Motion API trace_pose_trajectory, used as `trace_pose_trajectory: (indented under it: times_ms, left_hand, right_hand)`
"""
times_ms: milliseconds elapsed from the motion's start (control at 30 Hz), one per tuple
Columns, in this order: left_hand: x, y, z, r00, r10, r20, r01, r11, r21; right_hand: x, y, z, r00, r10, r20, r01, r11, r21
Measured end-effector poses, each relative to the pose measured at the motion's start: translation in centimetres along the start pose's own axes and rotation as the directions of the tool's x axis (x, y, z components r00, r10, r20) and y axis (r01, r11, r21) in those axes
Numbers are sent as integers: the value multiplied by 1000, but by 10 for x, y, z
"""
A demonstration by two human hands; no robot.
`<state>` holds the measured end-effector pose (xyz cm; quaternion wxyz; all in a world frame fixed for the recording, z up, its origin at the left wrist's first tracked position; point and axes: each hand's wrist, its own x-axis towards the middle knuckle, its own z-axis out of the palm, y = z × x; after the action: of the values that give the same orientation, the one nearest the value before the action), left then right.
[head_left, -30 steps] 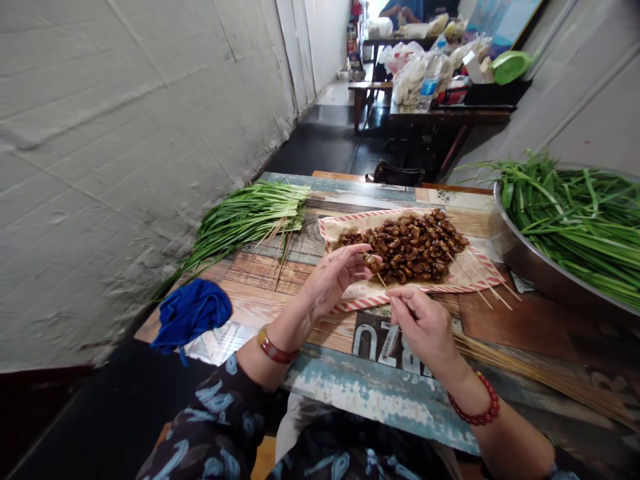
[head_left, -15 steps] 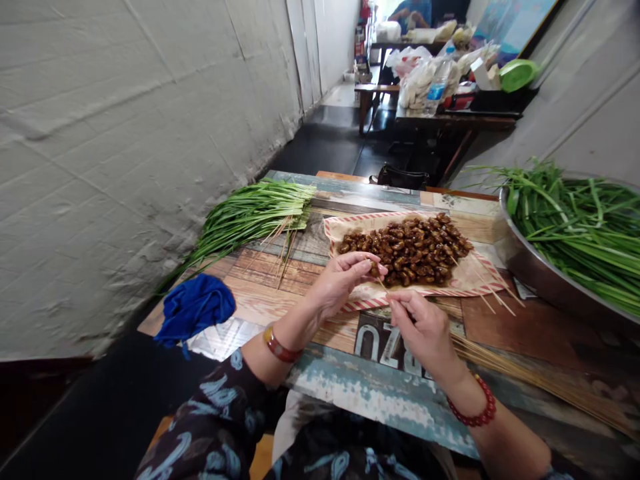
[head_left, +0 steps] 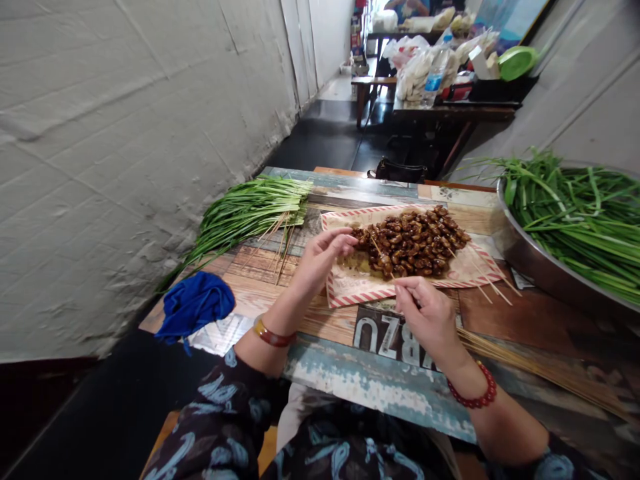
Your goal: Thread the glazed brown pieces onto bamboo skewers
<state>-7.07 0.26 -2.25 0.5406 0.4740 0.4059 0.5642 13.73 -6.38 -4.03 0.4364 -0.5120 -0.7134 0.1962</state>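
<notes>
Two hands, left hand (head_left: 320, 263) fingers together beside glazed morsels (head_left: 413, 243), right hand (head_left: 423, 313) pinched on a skewer (head_left: 386, 267)

- A dark, near-black blouse (head_left: 345, 453) covers my body, printed all over with pale blue swirls and paisley-like curls.
- Its sleeves (head_left: 223, 393) carry the same print and end on my forearms, well short of the wrists.
- A pale cloth (head_left: 295, 417) shows at my lap beneath the blouse; I cannot tell what garment it is.
- My left hand (head_left: 323, 260) is bare, with a glossy red-brown bangle (head_left: 271, 336) with a yellow section on the wrist.
- My right hand (head_left: 425, 313) is bare too, with a string of round red beads (head_left: 473, 390) on the wrist.
</notes>
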Motion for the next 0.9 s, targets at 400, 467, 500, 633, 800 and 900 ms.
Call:
trace_pose_trajectory:
  times_ms: [400,467,500,633,800,900]
  left_hand:
    - [17,-12,-22,928,237,287,-314,82,946]
    - [18,-13,-21,936,204,287,-294,5,956]
    - [19,-14,-21,938,189,289,-291,-20,957]
    - [22,-20,-21,941,165,296,-288,-71,955]
    - [22,-21,-19,932,209,297,-300,-19,954]
    - [19,-15,-18,930,296,219,-284,200,937]
  right_hand:
    - [2,1,0,996,-87,-3,87,994,-66]
    - [2,1,1,996,-91,-8,90,993,-76]
    - [2,1,2,996,-89,-6,88,993,-76]
    - [1,3,4,997,-74,9,74,995,-60]
    - [1,5,3,997,-76,19,77,995,-60]
    - [2,5,2,997,-83,11,83,994,-68]
